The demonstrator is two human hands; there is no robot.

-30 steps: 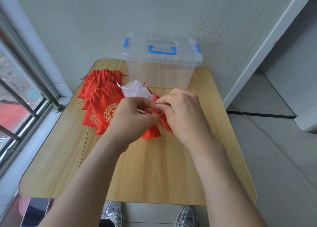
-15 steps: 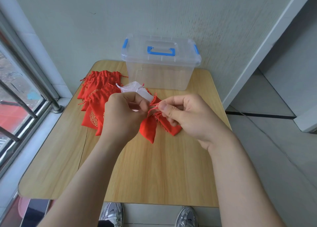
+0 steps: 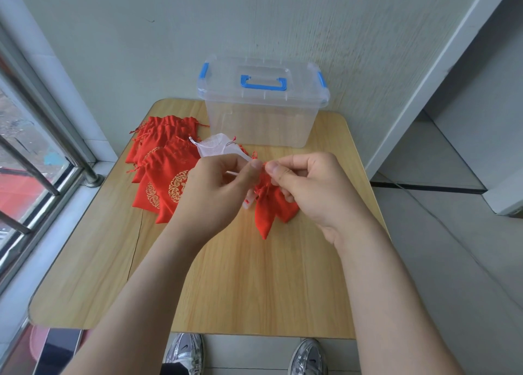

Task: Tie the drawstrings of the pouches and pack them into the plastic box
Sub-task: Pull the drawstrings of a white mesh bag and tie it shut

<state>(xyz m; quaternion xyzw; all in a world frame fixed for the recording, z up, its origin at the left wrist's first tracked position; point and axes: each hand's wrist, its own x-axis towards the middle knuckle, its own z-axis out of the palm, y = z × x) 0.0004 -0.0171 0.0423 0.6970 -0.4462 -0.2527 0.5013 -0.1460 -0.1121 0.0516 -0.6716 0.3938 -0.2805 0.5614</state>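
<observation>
A small red pouch (image 3: pixel 270 207) hangs between my hands above the middle of the wooden table (image 3: pixel 240 275), its neck gathered. My left hand (image 3: pixel 215 193) and my right hand (image 3: pixel 311 187) each pinch an end of its red drawstring (image 3: pixel 261 166), fingertips almost touching. A pile of red pouches (image 3: pixel 164 165) with gold emblems lies at the left, with a white mesh pouch (image 3: pixel 218 148) on its right edge. The clear plastic box (image 3: pixel 260 111) with blue handle and clips stands at the table's far edge, lid on.
A wall runs right behind the box. A window with metal bars (image 3: pixel 36 159) is at the left. The floor drops away to the right of the table. My shoes (image 3: pixel 186 352) show under the near edge.
The pouch's neck has drawn tight and the pouch has tipped to hang lower. My hands have risen a little and come closer at the fingertips on the drawstring.
</observation>
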